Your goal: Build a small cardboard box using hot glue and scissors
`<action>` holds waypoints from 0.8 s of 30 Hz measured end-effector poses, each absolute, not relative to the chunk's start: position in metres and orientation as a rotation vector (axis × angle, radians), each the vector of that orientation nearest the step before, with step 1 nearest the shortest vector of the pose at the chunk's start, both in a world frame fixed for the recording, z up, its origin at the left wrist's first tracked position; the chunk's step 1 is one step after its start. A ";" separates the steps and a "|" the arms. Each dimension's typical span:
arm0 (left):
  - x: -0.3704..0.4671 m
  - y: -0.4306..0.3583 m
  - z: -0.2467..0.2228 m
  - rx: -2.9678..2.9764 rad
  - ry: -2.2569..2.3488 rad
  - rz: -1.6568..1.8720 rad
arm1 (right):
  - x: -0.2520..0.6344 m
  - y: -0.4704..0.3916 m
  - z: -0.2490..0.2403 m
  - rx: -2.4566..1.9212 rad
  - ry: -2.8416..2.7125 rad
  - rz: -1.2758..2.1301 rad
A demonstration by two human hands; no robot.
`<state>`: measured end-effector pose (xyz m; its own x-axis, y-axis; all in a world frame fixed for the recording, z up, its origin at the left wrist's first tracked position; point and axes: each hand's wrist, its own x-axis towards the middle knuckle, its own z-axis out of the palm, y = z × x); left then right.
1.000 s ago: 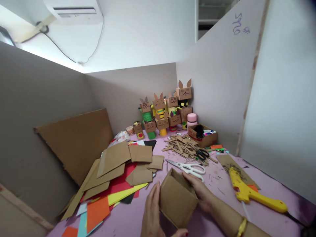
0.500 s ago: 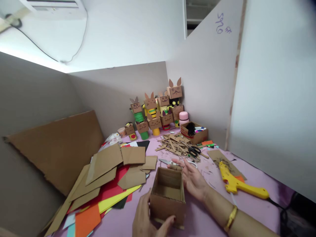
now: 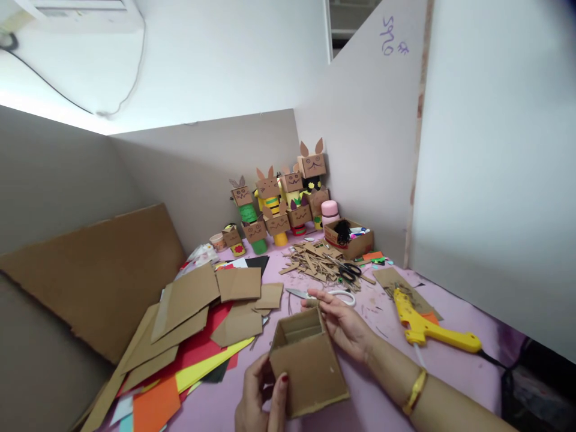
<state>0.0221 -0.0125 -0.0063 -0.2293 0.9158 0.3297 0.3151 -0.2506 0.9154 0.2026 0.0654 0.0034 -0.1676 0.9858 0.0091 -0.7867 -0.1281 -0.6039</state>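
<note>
A small open-topped cardboard box (image 3: pixel 315 378) is tilted so that its near side faces me and part of its inside shows. My left hand (image 3: pixel 263 393) grips its left side, with the thumb on the near face and the fingers behind the edge. Against the far right side of the box lies my right hand (image 3: pixel 344 324), its fingers stretched out toward the left. Just beyond those fingers, white-handled scissors (image 3: pixel 344 297) lie on the purple tabletop (image 3: pixel 369 396).
A yellow glue gun (image 3: pixel 432 330) lies at right on a cardboard piece. Cardboard sheets (image 3: pixel 189 300) and coloured paper (image 3: pixel 157 402) spread at left. Behind are cardboard strips (image 3: pixel 315 261), black-handled scissors (image 3: pixel 348 272), a box of supplies (image 3: pixel 355 243) and several cardboard animal figures (image 3: pixel 276 222).
The box has been tipped, so its near face now shows more and its opening less. My left thumb has moved to the left on that face. The whole view has shifted slightly.
</note>
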 end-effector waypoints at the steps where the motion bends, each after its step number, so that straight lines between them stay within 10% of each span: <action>1: 0.020 -0.011 -0.006 1.498 1.468 1.517 | 0.203 0.064 0.005 -0.469 -0.576 1.669; 24: 0.007 0.001 0.001 1.292 1.341 1.674 | 0.197 0.035 0.011 -0.660 -0.794 1.741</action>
<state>0.0074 0.0007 0.0011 -0.3233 0.8965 0.3029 0.1003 -0.2858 0.9530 0.1970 0.0353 0.0111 -0.2850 0.9572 -0.0507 -0.5893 -0.2167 -0.7783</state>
